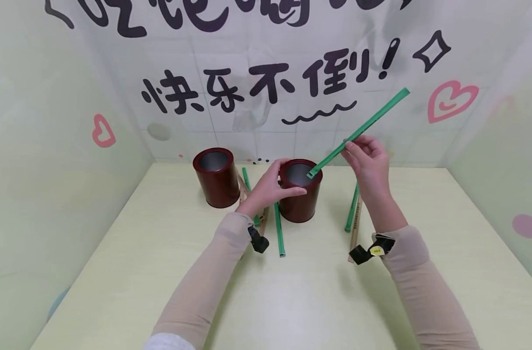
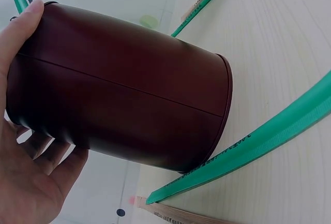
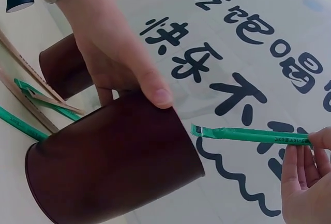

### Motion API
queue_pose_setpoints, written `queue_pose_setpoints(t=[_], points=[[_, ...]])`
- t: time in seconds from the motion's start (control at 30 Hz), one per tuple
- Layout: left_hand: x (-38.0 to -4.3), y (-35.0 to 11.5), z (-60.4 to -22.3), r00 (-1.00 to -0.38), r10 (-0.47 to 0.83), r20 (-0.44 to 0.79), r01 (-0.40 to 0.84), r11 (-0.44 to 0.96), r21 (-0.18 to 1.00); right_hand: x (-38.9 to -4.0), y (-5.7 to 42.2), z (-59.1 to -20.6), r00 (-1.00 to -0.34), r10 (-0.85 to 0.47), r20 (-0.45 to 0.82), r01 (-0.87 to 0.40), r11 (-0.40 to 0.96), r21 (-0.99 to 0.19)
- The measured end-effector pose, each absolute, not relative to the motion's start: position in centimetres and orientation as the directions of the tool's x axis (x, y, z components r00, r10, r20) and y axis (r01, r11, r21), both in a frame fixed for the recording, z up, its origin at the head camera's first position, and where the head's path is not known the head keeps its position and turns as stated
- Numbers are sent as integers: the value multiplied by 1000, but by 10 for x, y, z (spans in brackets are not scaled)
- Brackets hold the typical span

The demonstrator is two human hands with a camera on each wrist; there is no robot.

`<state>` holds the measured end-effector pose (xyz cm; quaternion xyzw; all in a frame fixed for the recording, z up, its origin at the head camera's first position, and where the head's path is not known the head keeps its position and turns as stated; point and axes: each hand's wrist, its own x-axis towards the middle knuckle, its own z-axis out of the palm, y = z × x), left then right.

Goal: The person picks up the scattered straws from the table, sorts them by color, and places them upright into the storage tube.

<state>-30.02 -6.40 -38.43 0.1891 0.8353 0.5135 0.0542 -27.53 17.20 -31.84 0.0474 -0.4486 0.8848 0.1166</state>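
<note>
My left hand [image 1: 267, 189] grips a dark red cylindrical canister [image 1: 298, 208] near its rim, thumb on the near side and fingers round the far side. The canister stands open end up. In the left wrist view, the canister's side [image 2: 119, 84] fills the middle. My right hand [image 1: 372, 167] pinches a long straw in a green wrapper [image 1: 377, 116] between thumb and fingers. It slants, its upper end up to the right and its lower end overlapping the canister's mouth. In the right wrist view the straw's end [image 3: 199, 130] appears beside the canister's rim.
A second dark red canister [image 1: 218, 182] stands to the left. Between the canisters lie green-wrapped straws [image 1: 280, 233] and brown-wrapped sticks, partly hidden by my left arm. Another green straw [image 1: 351, 211] and a brown stick [image 1: 355, 233] lie near my right wrist. A printed wall backs the table.
</note>
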Motion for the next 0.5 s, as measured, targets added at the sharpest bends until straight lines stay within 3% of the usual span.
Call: queue_pose_setpoints(t=[0.5], points=[[-298, -63, -383, -930, 355, 97, 249, 411, 877, -276, 153, -340, -967, 128, 221, -255, -409, -876]])
